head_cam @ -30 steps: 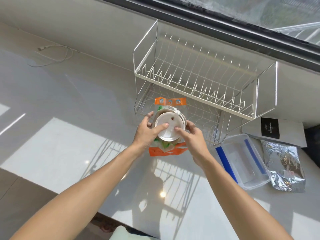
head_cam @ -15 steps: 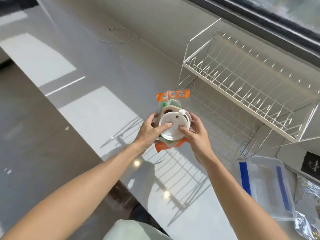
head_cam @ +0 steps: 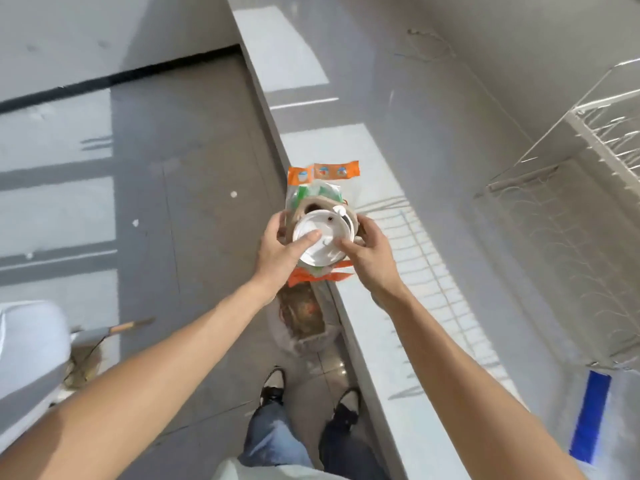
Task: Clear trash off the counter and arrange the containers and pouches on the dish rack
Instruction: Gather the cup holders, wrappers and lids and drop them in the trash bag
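Note:
Both my hands hold a bundle of trash above the counter's front edge: a paper cup with a white lid (head_cam: 323, 239) stacked on a clear wrapper with orange strips (head_cam: 323, 173). My left hand (head_cam: 282, 249) grips the bundle's left side with the thumb on the lid. My right hand (head_cam: 367, 254) grips the right side, thumb also on the lid. Below the bundle, on the floor, stands a clear bag of trash (head_cam: 303, 317). The white wire dish rack (head_cam: 588, 140) is at the right edge of view.
The white counter (head_cam: 398, 341) runs from the bottom right up the middle. A clear plastic container with blue strips (head_cam: 595, 420) lies at the lower right. A thin cable (head_cam: 427, 43) lies far back on the counter. My feet (head_cam: 308, 393) stand on the grey floor beside the counter.
My head has turned left and down, so the rack slid to the right edge and the floor came into view. The bundle moved from over the counter to its front edge, above the trash bag.

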